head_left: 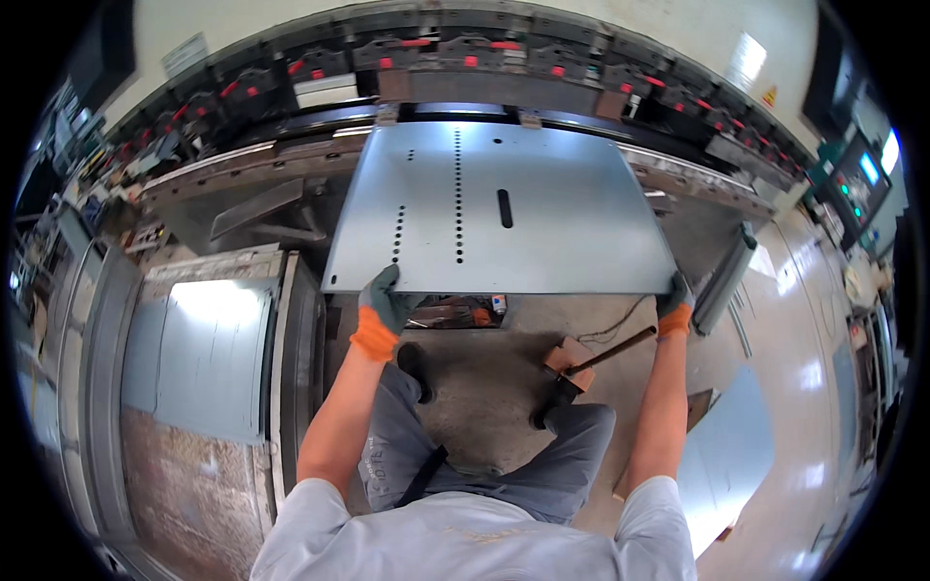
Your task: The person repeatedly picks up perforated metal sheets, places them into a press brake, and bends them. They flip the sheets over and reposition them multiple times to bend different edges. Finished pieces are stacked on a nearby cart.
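The flat perforated sheet-metal panel (557, 208) lies at 12 o'clock from the person, held out level or nearly so between the body and the press brake (470, 85). Its longer side seems to run from 9 to 3 o'clock, roughly parallel to the machine's bed (276, 163), while its dotted row of holes (459, 198) and single slot (505, 208) point from 12 to 6.

The gloved left hand (386, 298) pinches the near edge well in from the left corner, its thumb side over the top face, so most of the metal spreads off toward 1 o'clock from that grip. The gloved right hand (674, 298) clasps the near right corner, and from there the panel stretches toward 10 and 11 o'clock. Fingers beneath the metal are hidden. Both hands are about equally near the body, but the left is closer to the holes.

The key relation is the far edge, at 12 o'clock from the grips: it reaches the front of the tooling and looks about square to it. Whether it touches anything there cannot be told.
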Action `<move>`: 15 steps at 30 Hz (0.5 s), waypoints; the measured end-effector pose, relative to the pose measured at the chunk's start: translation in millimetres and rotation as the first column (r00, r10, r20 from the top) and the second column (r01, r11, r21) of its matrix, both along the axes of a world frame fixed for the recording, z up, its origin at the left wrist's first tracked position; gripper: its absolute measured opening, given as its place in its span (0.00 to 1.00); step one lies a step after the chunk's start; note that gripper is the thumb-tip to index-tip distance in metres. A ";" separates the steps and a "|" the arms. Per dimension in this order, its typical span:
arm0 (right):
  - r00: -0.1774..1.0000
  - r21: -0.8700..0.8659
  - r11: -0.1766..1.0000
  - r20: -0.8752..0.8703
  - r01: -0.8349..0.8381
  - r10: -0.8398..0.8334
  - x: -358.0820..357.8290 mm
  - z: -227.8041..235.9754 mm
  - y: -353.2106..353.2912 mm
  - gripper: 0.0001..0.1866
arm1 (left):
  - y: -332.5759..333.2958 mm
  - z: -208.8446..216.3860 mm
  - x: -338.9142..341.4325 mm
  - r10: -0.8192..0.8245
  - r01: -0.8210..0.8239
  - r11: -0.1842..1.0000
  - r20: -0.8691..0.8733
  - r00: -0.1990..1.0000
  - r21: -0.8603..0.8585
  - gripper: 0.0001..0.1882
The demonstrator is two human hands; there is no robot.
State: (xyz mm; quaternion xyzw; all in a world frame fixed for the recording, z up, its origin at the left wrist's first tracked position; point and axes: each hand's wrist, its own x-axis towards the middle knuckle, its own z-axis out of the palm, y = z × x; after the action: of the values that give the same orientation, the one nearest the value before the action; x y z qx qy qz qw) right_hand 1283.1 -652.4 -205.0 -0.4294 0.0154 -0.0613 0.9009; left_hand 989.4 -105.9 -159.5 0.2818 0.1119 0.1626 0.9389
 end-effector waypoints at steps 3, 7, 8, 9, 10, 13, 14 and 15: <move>0.997 -0.052 0.997 0.046 0.064 -0.061 0.2 1.7 -13.0 0.19 | -1.0 1.3 3.6 -0.044 0.044 0.999 0.014 0.999 0.002 0.15; 0.998 -0.029 0.998 0.028 0.055 -0.054 -0.6 4.0 4.4 0.19 | 0.7 1.0 -4.7 0.007 -0.006 0.996 -0.010 1.000 0.084 0.16; 0.998 -0.030 0.998 0.042 0.046 -0.045 -1.8 5.1 3.0 0.19 | -2.0 2.7 -4.8 0.007 -0.008 0.997 0.017 1.000 0.071 0.16; 0.998 -0.031 0.999 0.055 0.037 -0.036 -2.5 6.0 2.2 0.19 | -4.1 4.7 -4.2 0.006 -0.009 0.998 0.043 0.999 0.057 0.17; 0.997 -0.049 0.998 0.068 0.028 -0.024 -2.2 7.4 1.7 0.20 | -5.4 6.8 -3.8 0.006 -0.009 0.999 0.069 0.998 0.044 0.18; 0.996 -0.078 0.997 0.086 0.014 -0.007 -1.4 8.8 -5.3 0.20 | -4.9 3.8 -0.1 0.009 -0.011 1.000 0.067 0.998 0.030 0.18; 0.997 -0.073 0.997 0.078 0.012 -0.006 -1.8 9.4 -3.2 0.20 | -3.8 4.5 -0.5 0.014 -0.016 1.000 0.053 0.999 0.027 0.18; 0.997 -0.069 0.998 0.071 0.010 -0.005 -2.1 9.8 -0.8 0.20 | -3.2 5.2 -1.0 0.020 -0.021 1.000 0.038 0.999 0.024 0.18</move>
State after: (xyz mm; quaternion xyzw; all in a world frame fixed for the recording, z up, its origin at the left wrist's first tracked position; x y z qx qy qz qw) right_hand 1280.9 -653.3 -195.2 -0.4577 -0.0171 -0.0803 0.8853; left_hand 988.4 -109.2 -154.3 0.2889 0.0949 0.1787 0.9357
